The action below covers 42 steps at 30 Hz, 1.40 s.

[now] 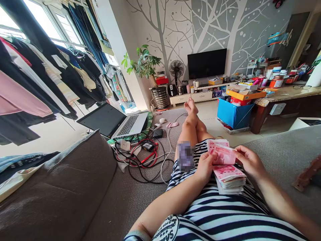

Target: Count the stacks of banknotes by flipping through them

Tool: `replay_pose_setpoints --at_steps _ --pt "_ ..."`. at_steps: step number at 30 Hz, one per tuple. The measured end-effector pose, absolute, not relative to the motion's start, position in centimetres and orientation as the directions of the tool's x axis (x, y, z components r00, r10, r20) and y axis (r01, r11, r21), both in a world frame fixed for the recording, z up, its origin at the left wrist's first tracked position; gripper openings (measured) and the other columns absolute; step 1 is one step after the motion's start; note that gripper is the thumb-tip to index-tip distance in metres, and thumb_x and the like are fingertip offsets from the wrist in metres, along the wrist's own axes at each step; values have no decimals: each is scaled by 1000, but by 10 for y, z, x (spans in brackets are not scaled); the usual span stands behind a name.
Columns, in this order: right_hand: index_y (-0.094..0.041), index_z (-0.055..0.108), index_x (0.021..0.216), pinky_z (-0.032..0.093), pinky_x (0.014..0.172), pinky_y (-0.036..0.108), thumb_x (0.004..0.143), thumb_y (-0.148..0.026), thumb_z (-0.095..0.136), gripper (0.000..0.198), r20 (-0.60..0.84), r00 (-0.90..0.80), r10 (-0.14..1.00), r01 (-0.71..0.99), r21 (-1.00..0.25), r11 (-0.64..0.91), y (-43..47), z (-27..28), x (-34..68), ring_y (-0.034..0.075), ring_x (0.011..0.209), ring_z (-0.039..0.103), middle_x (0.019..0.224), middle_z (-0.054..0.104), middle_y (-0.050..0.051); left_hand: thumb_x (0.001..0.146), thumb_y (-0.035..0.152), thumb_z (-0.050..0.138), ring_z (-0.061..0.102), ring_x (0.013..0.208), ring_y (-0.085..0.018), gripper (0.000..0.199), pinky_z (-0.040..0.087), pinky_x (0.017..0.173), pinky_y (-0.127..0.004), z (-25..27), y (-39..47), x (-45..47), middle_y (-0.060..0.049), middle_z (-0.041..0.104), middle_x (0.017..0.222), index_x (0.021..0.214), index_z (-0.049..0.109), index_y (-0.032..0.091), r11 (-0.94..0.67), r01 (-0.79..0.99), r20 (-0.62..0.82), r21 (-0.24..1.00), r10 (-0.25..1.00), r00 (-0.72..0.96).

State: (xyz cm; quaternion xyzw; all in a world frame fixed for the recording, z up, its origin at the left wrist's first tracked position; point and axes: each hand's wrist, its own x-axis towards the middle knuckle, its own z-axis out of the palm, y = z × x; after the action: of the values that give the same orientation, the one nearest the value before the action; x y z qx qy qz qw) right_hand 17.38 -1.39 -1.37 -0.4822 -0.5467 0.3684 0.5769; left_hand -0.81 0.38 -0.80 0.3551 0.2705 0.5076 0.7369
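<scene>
Between my two hands are pink 100 banknotes (225,154). My left hand (206,165) pinches them at their left edge, its thumb lying on top. The fingers of my right hand (248,160) close on the right edge of the upper note. Just below, a thick stack of banknotes (231,182) rests on my striped clothing (213,204), with a pink note on top. A dark phone-like object (186,157), partly blurred out, lies on my thigh to the left of my left hand.
On the grey sofa (147,194) to the left lie tangled cables (150,157) and an open laptop (125,125). A blue box (234,113) stands on the floor ahead, beside a cluttered table (288,95). Farther back are a television (207,63) and a fan (176,71).
</scene>
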Motion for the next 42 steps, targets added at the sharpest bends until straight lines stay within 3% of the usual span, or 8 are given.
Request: replay_pose_setpoints --at_steps 6,11,25,42 --pt "-21 62 70 35 50 25 84 -60 70 42 305 124 944 135 -948 289 -17 -12 171 14 56 46 60 53 -3 55 45 88 50 61 -14 41 46 63 -30 -8 4 -8 0 57 63 67 62 16 244 -539 -58 806 939 339" --pt "-21 65 77 36 54 26 89 -56 66 37 302 115 946 107 -951 291 -17 -15 172 15 59 45 63 52 -3 60 48 84 43 56 -12 42 45 62 -30 -8 4 -6 4 47 55 57 55 18 182 -557 -58 810 971 234" --pt "-23 62 71 38 57 28 91 -57 62 40 373 97 923 178 -919 353 -29 1 168 17 60 47 61 50 -2 71 50 72 47 61 -16 36 43 67 -32 -15 7 -7 0 57 61 59 60 19 150 -492 -63 857 980 188" --pt "-22 64 74 39 55 28 88 -58 66 39 371 95 924 135 -924 357 -34 6 166 16 58 47 63 51 -2 72 45 67 55 66 -20 28 45 69 -32 -18 12 -5 -4 66 66 61 64 20 112 -475 -6 873 976 219"
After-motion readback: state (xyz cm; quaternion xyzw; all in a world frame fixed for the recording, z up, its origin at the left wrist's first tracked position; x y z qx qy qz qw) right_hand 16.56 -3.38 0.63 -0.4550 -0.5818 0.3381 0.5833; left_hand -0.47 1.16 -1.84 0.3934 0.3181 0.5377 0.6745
